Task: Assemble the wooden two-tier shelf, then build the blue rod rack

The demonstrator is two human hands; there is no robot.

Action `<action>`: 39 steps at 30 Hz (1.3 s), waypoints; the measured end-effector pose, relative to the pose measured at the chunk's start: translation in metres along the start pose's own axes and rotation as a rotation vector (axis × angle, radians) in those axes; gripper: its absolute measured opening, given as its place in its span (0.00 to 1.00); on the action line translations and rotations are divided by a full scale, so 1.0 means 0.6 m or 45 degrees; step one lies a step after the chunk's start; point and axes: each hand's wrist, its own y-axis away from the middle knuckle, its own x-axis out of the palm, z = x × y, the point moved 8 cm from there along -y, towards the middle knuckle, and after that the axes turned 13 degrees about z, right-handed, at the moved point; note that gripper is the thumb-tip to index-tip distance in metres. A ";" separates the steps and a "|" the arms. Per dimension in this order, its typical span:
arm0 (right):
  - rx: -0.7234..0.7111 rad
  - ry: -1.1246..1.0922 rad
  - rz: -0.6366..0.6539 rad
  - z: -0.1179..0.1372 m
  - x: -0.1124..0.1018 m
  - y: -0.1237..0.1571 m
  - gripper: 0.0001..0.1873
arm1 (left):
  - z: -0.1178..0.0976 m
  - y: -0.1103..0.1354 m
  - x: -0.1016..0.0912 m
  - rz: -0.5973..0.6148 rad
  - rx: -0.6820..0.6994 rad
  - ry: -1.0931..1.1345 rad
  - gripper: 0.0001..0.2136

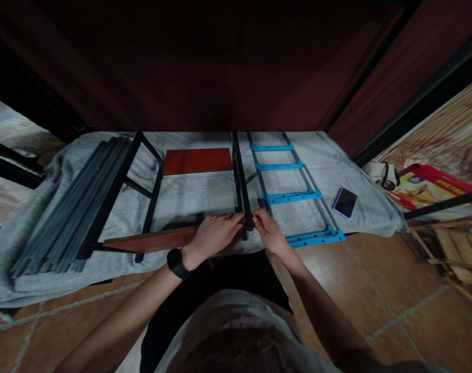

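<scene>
My left hand [216,233], with a black watch [177,263] on its wrist, closes at the near end of an upright black metal frame [241,176]. Beneath that hand runs a reddish-brown board [150,240], standing on edge between this frame and a second black frame [131,191] at left. On the other side of the same post my right hand [270,234] is closed, its fingertips pinched against the post; anything small between them is hidden. A flat red-brown panel [197,161] lies behind, between the two frames.
Grey tubes [73,207] lie bundled at left on the grey cloth [197,199]. At right are blue-and-grey rack frames [294,198] and a phone [345,202]. A dark red panel [205,67] rises behind. Wooden slats [459,248] stand on the floor at right.
</scene>
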 end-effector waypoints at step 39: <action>0.029 -0.171 0.181 -0.013 0.002 -0.013 0.09 | 0.000 0.000 -0.002 0.010 0.015 0.004 0.15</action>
